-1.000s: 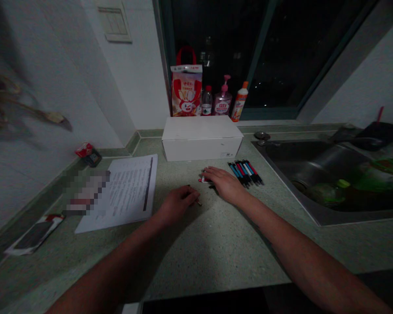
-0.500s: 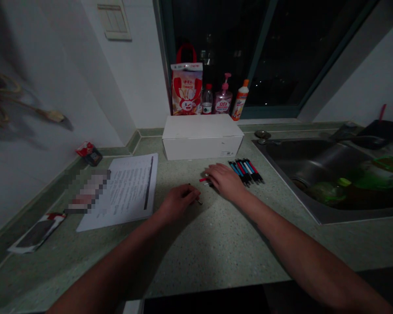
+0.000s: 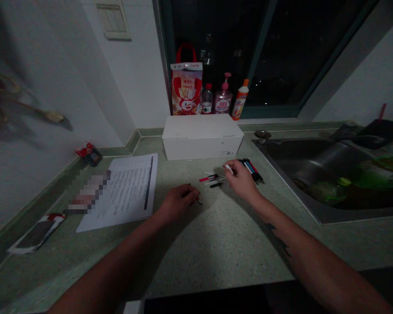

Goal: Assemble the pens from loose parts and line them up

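My left hand (image 3: pixel 178 201) rests on the counter, fingers closed around a slim dark pen part (image 3: pixel 200 202) whose tip pokes out past the fingertips. Between finger and thumb, my right hand (image 3: pixel 243 181) pinches a white pen barrel (image 3: pixel 229 168). Just left of that hand lie loose pen parts: a red barrel (image 3: pixel 203 179), thin pale refills (image 3: pixel 207 173) and a black piece (image 3: pixel 215 185). A row of pens (image 3: pixel 253 169) in several colours sits behind my right hand, which covers part of it.
A white box (image 3: pixel 201 147) stands against the back, with a pump bottle (image 3: pixel 223 98) and other bottles behind it. Printed sheets (image 3: pixel 127 187) lie at left beside a packet (image 3: pixel 37 233). The steel sink (image 3: pixel 309 209) borders the counter on the right.
My right hand has moved right, away from the loose pen parts, uncovering them. A white barrel now shows in its fingers. My left hand has stayed put.
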A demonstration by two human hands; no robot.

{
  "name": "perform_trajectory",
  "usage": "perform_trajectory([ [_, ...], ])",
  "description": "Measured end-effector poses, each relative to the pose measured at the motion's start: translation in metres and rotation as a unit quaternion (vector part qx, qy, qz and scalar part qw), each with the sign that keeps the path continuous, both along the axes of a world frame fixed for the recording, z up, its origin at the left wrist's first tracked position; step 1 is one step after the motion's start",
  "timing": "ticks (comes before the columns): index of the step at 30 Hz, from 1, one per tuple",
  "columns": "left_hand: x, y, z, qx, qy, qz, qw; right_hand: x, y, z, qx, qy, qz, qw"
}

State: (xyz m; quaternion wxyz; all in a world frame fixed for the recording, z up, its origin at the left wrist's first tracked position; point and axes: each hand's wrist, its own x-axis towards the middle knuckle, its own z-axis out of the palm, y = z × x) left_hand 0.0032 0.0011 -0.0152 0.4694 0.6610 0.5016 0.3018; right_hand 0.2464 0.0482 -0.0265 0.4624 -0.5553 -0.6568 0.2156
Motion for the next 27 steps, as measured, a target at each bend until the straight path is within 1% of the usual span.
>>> perform_trajectory([
  [2,0.0,0.0,0.0,-0.004,0.001,-0.001,1.0,0.003,-0.004,0.005,-0.023,-0.147,0.017,0.989],
  [4,0.0,0.0,0.0,-0.003,0.0,-0.004,1.0,0.004,-0.006,0.009,-0.048,-0.259,0.041,0.964],
  [6,0.0,0.0,0.0,-0.003,0.002,-0.004,1.0,0.005,-0.006,0.01,-0.064,-0.328,0.051,0.941],
  [8,0.001,-0.001,0.0,-0.01,0.004,0.0,1.0,0.006,-0.004,0.009,-0.077,-0.371,0.055,0.924],
  [11,0.002,-0.001,0.002,-0.012,0.006,0.002,1.0,0.007,0.0,0.007,-0.086,-0.397,0.07,0.911],
  [17,0.003,-0.002,0.003,-0.001,0.007,-0.002,1.0,0.01,0.003,0.004,-0.067,-0.386,0.104,0.914],
  [24,0.003,-0.004,0.004,0.002,-0.004,-0.001,1.0,0.008,0.002,0.002,-0.028,-0.416,0.105,0.903],
  [27,0.004,-0.004,0.004,0.012,0.001,-0.003,1.0,0.007,0.004,0.001,-0.025,-0.418,0.104,0.902],
])
